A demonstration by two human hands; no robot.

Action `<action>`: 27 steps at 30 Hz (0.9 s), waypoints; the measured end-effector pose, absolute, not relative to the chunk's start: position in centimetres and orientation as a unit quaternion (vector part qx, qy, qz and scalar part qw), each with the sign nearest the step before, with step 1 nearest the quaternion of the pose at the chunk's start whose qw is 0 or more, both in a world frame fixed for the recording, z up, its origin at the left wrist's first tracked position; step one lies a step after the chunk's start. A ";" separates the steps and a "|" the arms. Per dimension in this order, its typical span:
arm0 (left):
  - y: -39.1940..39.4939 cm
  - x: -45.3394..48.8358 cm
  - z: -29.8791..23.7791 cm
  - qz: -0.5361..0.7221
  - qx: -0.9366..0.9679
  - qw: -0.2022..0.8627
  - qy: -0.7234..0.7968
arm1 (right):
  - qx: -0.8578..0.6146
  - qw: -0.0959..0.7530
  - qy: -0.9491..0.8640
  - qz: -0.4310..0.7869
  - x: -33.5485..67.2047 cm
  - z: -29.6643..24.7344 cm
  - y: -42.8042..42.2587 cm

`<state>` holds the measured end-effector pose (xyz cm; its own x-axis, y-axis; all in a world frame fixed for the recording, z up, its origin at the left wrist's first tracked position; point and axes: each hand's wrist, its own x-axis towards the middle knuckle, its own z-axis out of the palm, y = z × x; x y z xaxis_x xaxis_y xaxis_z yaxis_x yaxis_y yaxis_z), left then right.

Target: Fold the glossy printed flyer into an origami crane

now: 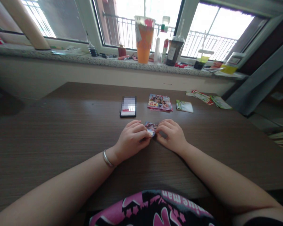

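Between my two hands, just above or on the brown table [85,141], is a small piece of colourful printed paper [151,128], partly covered by my fingers. My left hand [134,136], with a silver bangle at the wrist, grips its left side. The fingers of my right hand [170,134] pinch its right edge. Beyond the hands lies a stack of printed leaflets [159,103] with a price on the top one. A phone [128,107] with a lit, partly blurred screen lies to the left of the stack.
Right of the leaflets is a small green and white stack of paper [184,106]. Farther right lie loose green and red papers [204,97]. On the windowsill [70,58] stand a tall orange drink cup [145,40], a dark drink cup [175,50] and several bottles.
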<state>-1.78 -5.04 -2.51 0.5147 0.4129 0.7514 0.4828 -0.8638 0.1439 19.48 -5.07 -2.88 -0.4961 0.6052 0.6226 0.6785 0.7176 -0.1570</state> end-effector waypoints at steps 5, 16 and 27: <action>-4.9 -1.8 -2.5 -0.418 -0.872 0.048 -0.251 | -0.355 0.341 -0.867 -0.070 19.3 -2.7 -5.2; -4.9 -1.8 -2.7 -0.410 -0.876 0.053 -0.250 | -0.360 0.338 -0.867 -0.067 19.2 -2.8 -5.1; -4.8 -1.9 -2.6 -0.401 -0.878 0.062 -0.255 | -0.342 0.321 -0.882 -0.046 19.6 -2.8 -4.9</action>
